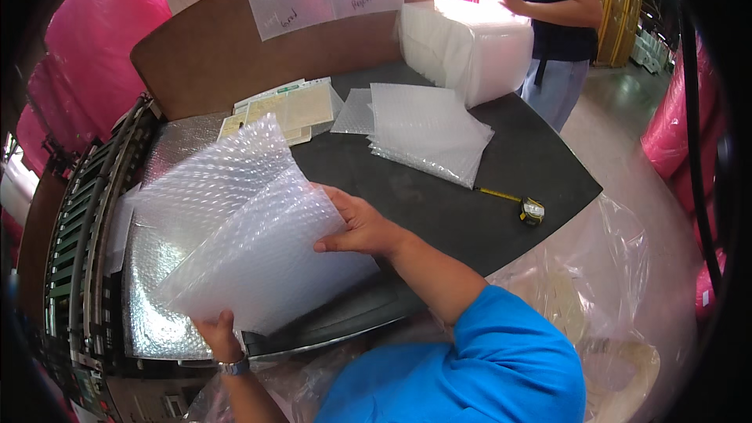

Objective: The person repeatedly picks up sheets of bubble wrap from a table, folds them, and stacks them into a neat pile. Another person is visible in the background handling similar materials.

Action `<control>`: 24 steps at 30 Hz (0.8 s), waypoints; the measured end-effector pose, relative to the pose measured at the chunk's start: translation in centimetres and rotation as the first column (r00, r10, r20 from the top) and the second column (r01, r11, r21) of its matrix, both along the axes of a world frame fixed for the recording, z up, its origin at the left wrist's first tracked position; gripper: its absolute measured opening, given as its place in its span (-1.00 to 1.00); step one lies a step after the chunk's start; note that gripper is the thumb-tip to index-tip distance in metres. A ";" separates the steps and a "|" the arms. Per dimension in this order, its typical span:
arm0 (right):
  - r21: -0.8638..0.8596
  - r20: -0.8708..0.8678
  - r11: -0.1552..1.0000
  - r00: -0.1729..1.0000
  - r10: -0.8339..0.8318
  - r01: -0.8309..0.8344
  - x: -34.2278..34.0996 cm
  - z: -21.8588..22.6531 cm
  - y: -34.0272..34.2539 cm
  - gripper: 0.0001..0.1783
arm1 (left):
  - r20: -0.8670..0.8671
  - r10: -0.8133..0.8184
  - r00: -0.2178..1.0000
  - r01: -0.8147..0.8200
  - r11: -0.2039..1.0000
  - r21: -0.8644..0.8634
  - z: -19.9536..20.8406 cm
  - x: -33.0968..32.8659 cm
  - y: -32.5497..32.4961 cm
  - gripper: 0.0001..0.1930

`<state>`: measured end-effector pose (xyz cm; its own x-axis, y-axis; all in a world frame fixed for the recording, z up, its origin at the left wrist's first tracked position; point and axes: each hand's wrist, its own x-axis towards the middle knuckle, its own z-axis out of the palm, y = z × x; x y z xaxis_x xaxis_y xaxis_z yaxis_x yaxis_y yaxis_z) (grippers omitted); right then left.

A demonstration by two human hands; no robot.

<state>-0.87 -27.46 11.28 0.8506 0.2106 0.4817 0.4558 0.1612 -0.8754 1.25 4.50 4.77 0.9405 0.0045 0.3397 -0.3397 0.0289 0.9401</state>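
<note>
Bubble-wrap sheets (pixel 243 243) are covering most of left hand (pixel 219 337); only thumb & wrist are showing below grip. Right hand (pixel 356 227) fingertips are lying hidden behind sheets' edge. Co-worker (pixel 552 23) far beyond grip is being cut off at top edge.

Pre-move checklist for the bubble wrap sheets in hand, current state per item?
1. Left hand grips bubble wrap sheets at lower edge: ok.
2. Right hand pinches right edge: ok.
3. Sheets aligned: not ok, fanned apart.
4. Finished stack on the dark table tidy: ok, slightly splayed.
5. Tape measure away from the hands: ok.
6. Sheet count in hand: cannot tell.
</note>
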 end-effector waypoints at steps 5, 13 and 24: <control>-0.018 -0.213 0.984 0.962 0.171 -0.179 0.5 -0.1 -1.9 -0.26 | 0.315 0.084 0.945 -0.124 0.986 0.109 1.2 -0.7 0.1 0.27; 0.098 -0.192 0.995 0.980 0.042 -0.023 2.5 -3.6 0.1 -0.57 | 0.067 0.049 0.997 -0.049 0.999 0.007 -0.6 -2.9 -1.0 -0.39; 0.055 -0.284 0.997 0.958 -0.042 0.060 3.6 -7.5 -0.2 -0.45 | -0.025 0.102 0.994 -0.103 0.993 -0.050 0.1 -2.4 -4.3 -0.49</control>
<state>2.75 -27.64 3.80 0.9627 0.1404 0.2313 0.2008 0.2021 -0.9586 -1.12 0.16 4.87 0.9417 0.1182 0.3150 -0.3217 0.0427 0.9459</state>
